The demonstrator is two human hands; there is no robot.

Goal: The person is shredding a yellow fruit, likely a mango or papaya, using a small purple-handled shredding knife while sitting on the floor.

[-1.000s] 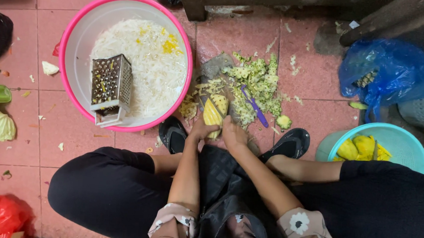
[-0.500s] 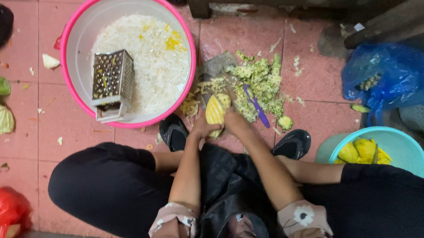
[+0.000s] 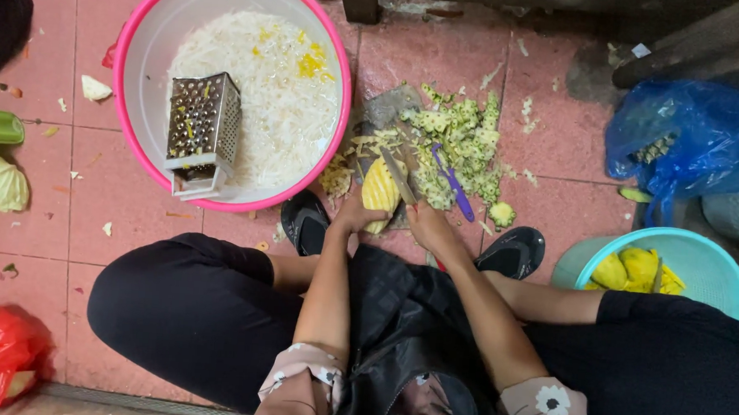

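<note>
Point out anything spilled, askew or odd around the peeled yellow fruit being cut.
Green peel scraps are heaped on the pink tiled floor beyond the peeled yellow fruit, with bits scattered farther out. A purple-handled tool lies among them. The metal box grater lies tilted inside the pink-rimmed basin, on white shreds.

Informal food-prep spot, floor level, prob. home or market back kitchen. Evidence: pink tiled floor [image 3: 562,134] strewn w/ peel scraps just ahead of hands; pink basin [image 3: 140,40] w/ shredded veg + box grater [image 3: 202,129] to their left; teal basket [image 3: 717,263] of peeled fruit to their right.
</note>
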